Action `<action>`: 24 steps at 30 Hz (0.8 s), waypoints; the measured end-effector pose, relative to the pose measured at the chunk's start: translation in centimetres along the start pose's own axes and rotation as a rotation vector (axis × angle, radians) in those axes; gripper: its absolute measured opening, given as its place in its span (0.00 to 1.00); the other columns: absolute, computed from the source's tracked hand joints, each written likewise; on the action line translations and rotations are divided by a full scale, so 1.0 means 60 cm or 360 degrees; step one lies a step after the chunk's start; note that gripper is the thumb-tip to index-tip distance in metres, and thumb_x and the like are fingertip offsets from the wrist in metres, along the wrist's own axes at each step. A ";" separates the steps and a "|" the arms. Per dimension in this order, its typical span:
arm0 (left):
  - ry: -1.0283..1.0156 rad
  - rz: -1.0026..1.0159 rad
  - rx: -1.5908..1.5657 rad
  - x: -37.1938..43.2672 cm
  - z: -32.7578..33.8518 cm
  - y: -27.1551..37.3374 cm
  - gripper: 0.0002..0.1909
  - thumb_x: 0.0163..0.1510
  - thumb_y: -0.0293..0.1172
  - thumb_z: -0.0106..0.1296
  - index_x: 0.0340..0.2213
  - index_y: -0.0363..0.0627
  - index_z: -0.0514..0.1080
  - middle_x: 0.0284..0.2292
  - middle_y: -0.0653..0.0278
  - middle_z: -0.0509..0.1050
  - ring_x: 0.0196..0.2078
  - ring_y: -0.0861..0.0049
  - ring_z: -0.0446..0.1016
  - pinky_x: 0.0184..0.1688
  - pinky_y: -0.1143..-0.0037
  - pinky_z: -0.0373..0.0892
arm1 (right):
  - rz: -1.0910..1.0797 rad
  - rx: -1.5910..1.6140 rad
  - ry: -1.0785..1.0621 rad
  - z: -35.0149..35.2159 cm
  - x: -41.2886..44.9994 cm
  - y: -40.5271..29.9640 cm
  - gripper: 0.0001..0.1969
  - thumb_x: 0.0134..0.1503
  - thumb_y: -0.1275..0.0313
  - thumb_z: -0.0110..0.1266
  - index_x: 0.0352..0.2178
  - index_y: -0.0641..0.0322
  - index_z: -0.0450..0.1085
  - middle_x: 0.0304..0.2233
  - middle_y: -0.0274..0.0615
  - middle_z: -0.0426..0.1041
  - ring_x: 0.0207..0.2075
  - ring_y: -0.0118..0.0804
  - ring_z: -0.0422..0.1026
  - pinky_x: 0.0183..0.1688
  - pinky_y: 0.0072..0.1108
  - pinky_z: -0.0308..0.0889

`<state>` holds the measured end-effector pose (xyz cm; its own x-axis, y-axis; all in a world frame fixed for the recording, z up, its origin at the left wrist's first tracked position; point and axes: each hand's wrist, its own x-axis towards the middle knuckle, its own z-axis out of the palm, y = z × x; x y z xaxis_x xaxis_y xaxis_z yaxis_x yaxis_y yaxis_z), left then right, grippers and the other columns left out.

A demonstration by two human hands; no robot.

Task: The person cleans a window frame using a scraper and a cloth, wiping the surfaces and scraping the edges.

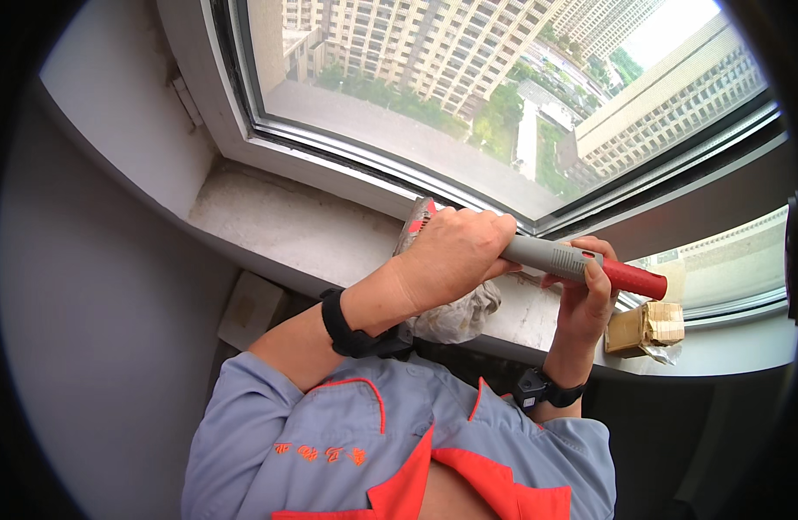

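Observation:
My left hand is closed around the grey shaft near the head of a hand tool with a grey-and-red tubular handle. The tool's worn grey head, with red parts, shows just left of that hand, over the sill beside the window frame; its exact kind is unclear. The fingers and thumb of my right hand hold the grey section by the red end, which points right. Beneath my left wrist lies a crumpled, dirty-white cloth or bag, partly hidden by the forearm.
The window sill runs below a closed-looking window pane, with tall buildings outside. A torn cardboard box sits on the sill at the right. A pale block-like object is below the sill at the left, near the wall.

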<state>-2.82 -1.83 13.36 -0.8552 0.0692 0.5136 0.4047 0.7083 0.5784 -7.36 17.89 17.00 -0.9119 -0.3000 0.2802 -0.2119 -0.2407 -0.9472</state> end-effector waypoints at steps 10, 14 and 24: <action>0.0061 -0.0030 0.0090 -0.010 -0.013 -0.002 0.17 0.48 0.42 0.61 0.29 0.43 0.67 0.26 0.55 0.73 0.32 0.57 0.74 0.34 0.62 0.68 | 0.0041 0.0046 -0.0102 0.007 0.009 0.011 0.17 0.51 0.67 0.54 0.38 0.69 0.68 0.32 0.50 0.74 0.27 0.39 0.76 0.28 0.25 0.74; 0.0080 0.0006 0.0080 -0.009 -0.009 0.001 0.17 0.47 0.41 0.62 0.28 0.43 0.67 0.26 0.56 0.73 0.32 0.57 0.74 0.34 0.63 0.68 | -0.0024 0.0059 -0.0076 0.008 0.003 0.008 0.17 0.51 0.67 0.53 0.39 0.70 0.68 0.33 0.51 0.74 0.27 0.40 0.76 0.28 0.25 0.74; 0.0068 -0.0025 0.0004 -0.003 -0.007 -0.004 0.16 0.49 0.41 0.60 0.28 0.43 0.67 0.27 0.56 0.73 0.33 0.57 0.74 0.33 0.62 0.67 | -0.0028 0.0057 -0.0080 0.013 0.011 0.009 0.17 0.53 0.68 0.52 0.40 0.71 0.67 0.33 0.52 0.74 0.27 0.40 0.76 0.29 0.25 0.75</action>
<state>-2.64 -2.32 13.37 -0.8468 0.0279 0.5311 0.3904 0.7108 0.5851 -7.82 16.87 16.82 -0.8892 -0.3410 0.3049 -0.2141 -0.2789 -0.9362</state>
